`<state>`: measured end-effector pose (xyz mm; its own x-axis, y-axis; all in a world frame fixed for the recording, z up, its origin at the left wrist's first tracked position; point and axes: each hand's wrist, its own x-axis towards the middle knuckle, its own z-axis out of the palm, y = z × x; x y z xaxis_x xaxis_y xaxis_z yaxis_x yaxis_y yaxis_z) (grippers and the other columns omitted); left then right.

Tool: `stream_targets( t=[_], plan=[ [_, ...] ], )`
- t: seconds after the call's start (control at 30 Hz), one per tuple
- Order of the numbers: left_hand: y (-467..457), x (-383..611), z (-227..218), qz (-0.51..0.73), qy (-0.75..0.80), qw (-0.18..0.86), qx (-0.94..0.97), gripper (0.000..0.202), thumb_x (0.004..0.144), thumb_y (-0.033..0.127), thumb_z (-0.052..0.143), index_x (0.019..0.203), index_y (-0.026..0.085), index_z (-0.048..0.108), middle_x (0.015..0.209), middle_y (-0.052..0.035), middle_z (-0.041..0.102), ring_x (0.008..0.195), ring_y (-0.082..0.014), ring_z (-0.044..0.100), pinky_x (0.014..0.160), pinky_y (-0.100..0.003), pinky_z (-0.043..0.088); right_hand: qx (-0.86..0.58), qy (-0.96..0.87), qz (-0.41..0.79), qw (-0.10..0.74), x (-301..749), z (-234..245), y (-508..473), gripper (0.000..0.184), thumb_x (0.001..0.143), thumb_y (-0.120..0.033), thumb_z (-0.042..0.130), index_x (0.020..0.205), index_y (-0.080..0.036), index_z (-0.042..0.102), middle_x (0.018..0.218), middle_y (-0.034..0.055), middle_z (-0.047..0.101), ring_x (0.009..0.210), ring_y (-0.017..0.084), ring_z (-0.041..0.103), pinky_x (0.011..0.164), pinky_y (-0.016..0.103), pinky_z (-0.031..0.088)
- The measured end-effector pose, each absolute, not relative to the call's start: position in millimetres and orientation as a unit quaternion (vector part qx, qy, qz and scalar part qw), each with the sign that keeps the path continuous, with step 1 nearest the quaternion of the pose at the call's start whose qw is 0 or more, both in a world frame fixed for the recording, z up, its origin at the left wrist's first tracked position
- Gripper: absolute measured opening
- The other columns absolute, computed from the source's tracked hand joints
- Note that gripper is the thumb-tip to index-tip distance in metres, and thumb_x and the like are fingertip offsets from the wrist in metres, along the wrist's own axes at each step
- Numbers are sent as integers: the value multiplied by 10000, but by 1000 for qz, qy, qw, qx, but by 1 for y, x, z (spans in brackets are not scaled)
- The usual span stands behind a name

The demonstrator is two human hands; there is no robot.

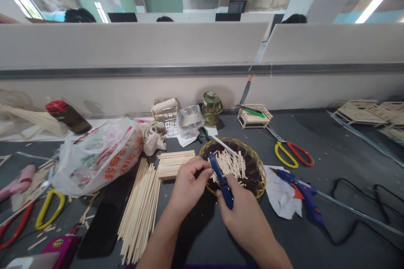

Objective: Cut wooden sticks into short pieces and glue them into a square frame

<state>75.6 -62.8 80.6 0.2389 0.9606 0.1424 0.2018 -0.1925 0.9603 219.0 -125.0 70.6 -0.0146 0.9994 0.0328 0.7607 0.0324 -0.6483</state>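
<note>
My right hand [244, 214] is closed around a blue-handled cutting tool [221, 178], its tip pointing up and left over a yellow wire basket [260, 172] that holds several short cut wooden sticks [232, 164]. My left hand [189, 185] is pinched shut right beside the tool's jaws; what it holds is too small to make out. A flat panel of joined sticks [173, 163] lies just behind my left hand. A long bundle of bamboo sticks [140, 208] lies to its left on the dark table.
A blue glue gun [303, 195] on crumpled paper and yellow-red scissors [292, 153] lie to the right. A printed plastic bag [101, 155], more scissors [47, 208] and a red-capped bottle [67, 115] sit left. Small stick models [254, 115], a green jar [212, 108] and a partition wall stand behind.
</note>
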Motion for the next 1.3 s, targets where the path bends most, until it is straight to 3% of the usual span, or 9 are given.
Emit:
stream_targets(
  t=[0.2,0.47,0.83,1.3],
  plan=[
    [-71,76,71,380,440,454,675,134,777,159,568,657,153,628,680,-11,552,670,-135,506,643,-240,381,-668,-656,231,266,212,48,-143,238,884,-261,414,1060,-174,549,776,66,696,699,220,675,592,263,443],
    [-74,74,65,356,413,508,667,123,788,217,589,705,147,646,701,-24,573,671,-131,510,641,-245,400,-710,-628,185,261,206,32,-157,204,895,-366,460,898,-212,593,668,44,684,605,227,670,539,265,427],
    [-69,66,64,341,422,575,612,169,737,289,647,671,134,631,610,5,528,545,-91,445,514,-202,359,-699,-618,215,287,198,25,-155,195,897,-345,443,887,-199,571,635,36,655,608,217,658,555,259,424],
    [-69,67,60,359,409,547,636,129,744,221,625,651,131,633,639,-4,553,580,-98,466,559,-216,377,-682,-616,218,329,198,25,-155,192,899,-330,428,832,-199,553,615,13,621,565,190,622,538,252,388]
  ],
)
